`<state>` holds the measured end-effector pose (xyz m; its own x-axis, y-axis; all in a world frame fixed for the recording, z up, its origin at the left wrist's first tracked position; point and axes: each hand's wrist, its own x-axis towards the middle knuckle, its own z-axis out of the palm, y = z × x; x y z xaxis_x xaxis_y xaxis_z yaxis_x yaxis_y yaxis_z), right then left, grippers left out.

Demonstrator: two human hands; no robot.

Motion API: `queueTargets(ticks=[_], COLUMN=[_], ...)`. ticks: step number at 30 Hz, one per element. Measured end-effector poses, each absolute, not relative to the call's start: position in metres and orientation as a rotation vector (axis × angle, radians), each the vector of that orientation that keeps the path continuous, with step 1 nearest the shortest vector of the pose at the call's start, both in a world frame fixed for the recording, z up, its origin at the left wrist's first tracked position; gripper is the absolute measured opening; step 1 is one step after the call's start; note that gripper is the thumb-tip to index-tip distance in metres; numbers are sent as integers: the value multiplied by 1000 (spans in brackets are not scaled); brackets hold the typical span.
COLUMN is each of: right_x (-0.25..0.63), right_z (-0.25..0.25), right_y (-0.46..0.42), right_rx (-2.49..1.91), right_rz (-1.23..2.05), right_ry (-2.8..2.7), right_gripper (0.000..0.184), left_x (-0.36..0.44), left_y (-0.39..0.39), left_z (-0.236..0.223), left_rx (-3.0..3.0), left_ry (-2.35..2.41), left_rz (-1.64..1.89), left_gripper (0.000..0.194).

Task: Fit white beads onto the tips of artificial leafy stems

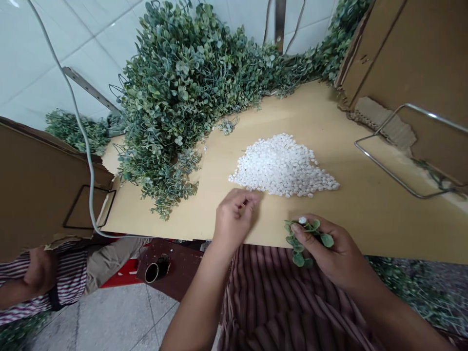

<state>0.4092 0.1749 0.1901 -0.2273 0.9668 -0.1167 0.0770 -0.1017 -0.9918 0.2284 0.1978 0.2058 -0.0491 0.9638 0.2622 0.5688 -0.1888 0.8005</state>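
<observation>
Green leaves fan out from the right hand (340, 249), whose thumb and fingers are closed on a small leafy sprig (298, 247) at the near edge of the tabletop (340, 141); the leaves point mostly leftward and toward the person, while the stem is hidden in the grip, so its long axis cannot be told. A single white bead (302, 220) sits at the sprig's top, just beside the thumb tip. The left hand (234, 214) is half curled, thumb and index fingertips close together next to the near edge of a heap of white beads (281, 168); whether anything is pinched there cannot be told. The heap lies loose on the bare board, longest from left to right. Behind it and to its left, a thick mass of artificial eucalyptus foliage (190, 78) rests against the white tiled wall (106, 29). A cardboard panel (420, 58) stands at the right, a bent metal wire loop (431, 115) before it. At lower left, a dark round-mouthed tube (151, 273) shows only a shadowed inside, near a co-worker's hand (41, 268)
</observation>
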Motion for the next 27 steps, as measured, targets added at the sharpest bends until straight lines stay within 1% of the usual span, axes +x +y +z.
queueTargets(ticks=[4, 6, 8, 12, 15, 19, 22, 25, 27], right_x=[407, 404, 403, 400, 399, 396, 394, 392, 391], right_z=[188, 188, 188, 187, 188, 189, 191, 191, 190], right_y=[179, 181, 183, 186, 188, 191, 191, 191, 191], right_rx=[-1235, -1227, -1222, -1255, -1263, -1262, -1258, -1238, -1222], right_rz=[1405, 1420, 1438, 1466, 1494, 1511, 1533, 1555, 1555], right_ry=[-1387, -1392, -1378, -1312, -1269, -1255, -1229, -1245, -1261], right_gripper=[37, 38, 39, 41, 41, 46, 49, 47, 45], left_x=[218, 218, 220, 218, 213, 211, 216, 221, 224], left_y=[224, 230, 231, 228, 228, 229, 227, 221, 219], left_z=[196, 194, 194, 194, 191, 191, 195, 196, 196], left_rx=[1924, 1984, 2017, 1867, 1691, 1718, 1564, 1301, 1305], left_ry=[2006, 2067, 2084, 2055, 2018, 1947, 1848, 1713, 1707], left_rz=[864, 758, 725, 862, 945, 999, 1095, 1141, 1121], left_gripper=[17, 18, 16, 13, 17, 21, 17, 16, 15])
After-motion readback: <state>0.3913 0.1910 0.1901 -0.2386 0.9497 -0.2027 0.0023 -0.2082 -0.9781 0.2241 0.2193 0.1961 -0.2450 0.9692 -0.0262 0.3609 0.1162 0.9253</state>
